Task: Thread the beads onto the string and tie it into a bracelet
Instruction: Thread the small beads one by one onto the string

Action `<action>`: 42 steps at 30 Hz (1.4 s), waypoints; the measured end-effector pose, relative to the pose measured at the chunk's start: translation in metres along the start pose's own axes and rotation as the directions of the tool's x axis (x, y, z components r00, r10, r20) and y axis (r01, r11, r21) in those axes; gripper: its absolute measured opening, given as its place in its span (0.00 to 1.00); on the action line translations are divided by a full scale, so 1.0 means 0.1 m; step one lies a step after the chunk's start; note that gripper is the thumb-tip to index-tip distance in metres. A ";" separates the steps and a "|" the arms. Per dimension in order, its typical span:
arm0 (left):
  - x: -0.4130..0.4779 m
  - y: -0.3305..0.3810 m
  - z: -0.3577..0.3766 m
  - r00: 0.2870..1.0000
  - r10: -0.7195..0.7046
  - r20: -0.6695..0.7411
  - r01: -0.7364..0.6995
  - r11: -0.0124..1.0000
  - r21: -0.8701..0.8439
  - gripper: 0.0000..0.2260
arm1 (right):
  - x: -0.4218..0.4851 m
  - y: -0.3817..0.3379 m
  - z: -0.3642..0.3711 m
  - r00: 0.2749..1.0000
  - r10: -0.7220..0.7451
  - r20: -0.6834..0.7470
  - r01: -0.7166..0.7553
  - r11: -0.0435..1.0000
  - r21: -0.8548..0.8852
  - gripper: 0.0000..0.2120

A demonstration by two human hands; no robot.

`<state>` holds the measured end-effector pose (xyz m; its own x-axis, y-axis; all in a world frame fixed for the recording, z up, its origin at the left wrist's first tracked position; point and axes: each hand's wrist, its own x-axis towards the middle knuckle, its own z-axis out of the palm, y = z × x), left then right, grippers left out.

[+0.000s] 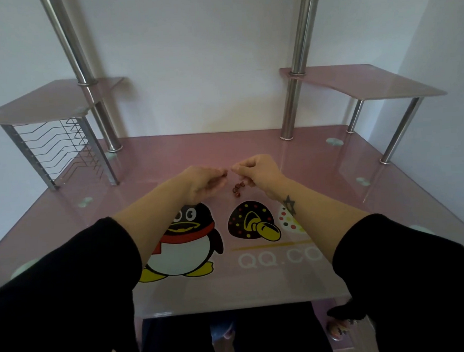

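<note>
Both hands are raised over the middle of the pink glass desk. My left hand pinches a small dark red bead at its fingertips. My right hand has thumb and forefinger pinched together just right of that bead; the string is too thin to make out. The two sets of fingertips are almost touching. Several more dark red beads lie loose on the glass just below and between the hands.
A penguin sticker, a mushroom sticker and "QQ.CO" lettering mark the desk near me. Chrome posts carry pink side shelves. A wire rack sits under the left shelf.
</note>
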<state>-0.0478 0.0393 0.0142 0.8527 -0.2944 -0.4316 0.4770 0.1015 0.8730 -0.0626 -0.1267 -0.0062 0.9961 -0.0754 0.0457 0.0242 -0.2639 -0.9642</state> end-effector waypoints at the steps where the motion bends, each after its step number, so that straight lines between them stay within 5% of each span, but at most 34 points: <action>1: 0.00 0.00 0.00 1.000 -0.013 -0.001 0.013 0.999 -0.032 0.09 | 0.00 0.00 0.00 1.000 -0.002 0.003 0.002 1.000 -0.003 0.05; 9: 0.02 0.00 -0.02 0.999 -0.050 0.020 0.052 0.980 -0.193 0.03 | -0.01 -0.01 0.02 0.998 -0.048 0.030 0.049 0.998 -0.048 0.03; 42: -0.05 -0.03 0.01 0.999 -0.042 0.026 0.046 0.982 -0.181 0.02 | -0.02 -0.04 0.05 0.999 -0.034 0.014 0.036 0.989 -0.142 0.07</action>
<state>-0.0536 0.0390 0.0139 0.8260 -0.3227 -0.4621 0.5465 0.2584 0.7966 -0.0645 -0.1205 -0.0040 0.9958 -0.0529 0.0749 0.0476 -0.4002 -0.9152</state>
